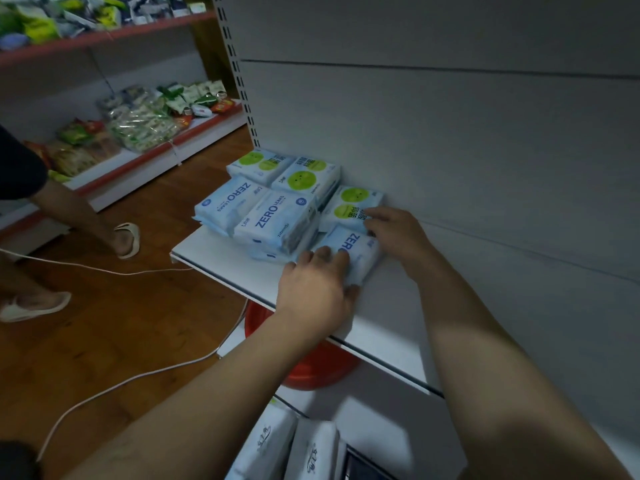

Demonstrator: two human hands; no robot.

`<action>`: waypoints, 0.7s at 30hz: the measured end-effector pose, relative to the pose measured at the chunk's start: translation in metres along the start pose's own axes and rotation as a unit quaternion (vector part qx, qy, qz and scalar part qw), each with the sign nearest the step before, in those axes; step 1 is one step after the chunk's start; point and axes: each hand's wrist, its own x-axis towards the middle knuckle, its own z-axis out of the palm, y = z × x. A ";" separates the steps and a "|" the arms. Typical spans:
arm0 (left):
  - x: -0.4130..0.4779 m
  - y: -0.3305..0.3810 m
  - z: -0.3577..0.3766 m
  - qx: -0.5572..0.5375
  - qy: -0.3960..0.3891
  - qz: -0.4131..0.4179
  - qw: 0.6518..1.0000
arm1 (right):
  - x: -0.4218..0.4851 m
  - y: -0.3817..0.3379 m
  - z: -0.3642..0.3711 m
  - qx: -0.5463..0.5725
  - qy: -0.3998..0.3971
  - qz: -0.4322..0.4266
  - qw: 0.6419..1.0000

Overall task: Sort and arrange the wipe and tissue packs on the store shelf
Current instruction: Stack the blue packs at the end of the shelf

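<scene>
Two bare forearms reach in from the bottom edge toward the white shelf point(235, 268). On that shelf, near its back panel, lies the blue ZERO pack point(358, 249), flat, between both hands. The left hand point(318, 289) holds the pack's near end, with its fingers curled over the top and the thumb tucked against the near edge. The right hand point(394, 230) lies at the pack's far end. Its fingertips reach onto the green-dot pack point(346, 206), which sits just behind the blue one against the shelf's back panel. The right thumb is hidden, so I cannot tell whether this hand pinches anything or merely presses.

Toward the shelf's left end, two stacked ZERO packs point(277, 220) stand side by side, touching the held one. Behind them, two more green-dot packs point(301, 176) fill the shelf's back left corner.

Under the shelf, a red basin point(311, 368) shows partly, and lower still are white tissue packs point(270, 441). Left of the shelf, on the wooden floor, runs a white cable point(104, 393). Beyond it stand another person's feet in pale slippers point(128, 240), and snack shelves point(138, 133) with red edging.
</scene>
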 end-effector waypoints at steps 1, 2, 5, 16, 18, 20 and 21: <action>0.003 -0.001 0.002 0.002 0.003 -0.001 1.000 | 0.001 0.000 -0.001 0.015 0.001 0.001 1.000; 0.006 -0.003 0.004 0.005 0.004 -0.002 1.000 | 0.002 0.001 0.000 0.019 0.002 0.000 1.000; 0.013 -0.007 0.006 0.008 0.005 -0.007 1.000 | 0.000 -0.001 0.005 0.000 -0.007 -0.009 1.000; -0.011 -0.022 -0.010 -0.025 -0.010 -0.005 1.000 | -0.031 -0.015 0.023 -0.160 0.080 -0.071 0.981; -0.031 -0.037 -0.019 -0.022 0.014 -0.013 1.000 | -0.051 -0.022 0.027 -0.185 0.076 -0.113 0.973; -0.055 -0.061 -0.026 -0.014 0.035 -0.030 0.999 | -0.075 -0.029 0.035 -0.222 0.048 -0.163 0.960; -0.069 -0.074 -0.028 -0.012 0.039 -0.038 0.998 | -0.088 -0.031 0.041 -0.234 0.033 -0.196 0.952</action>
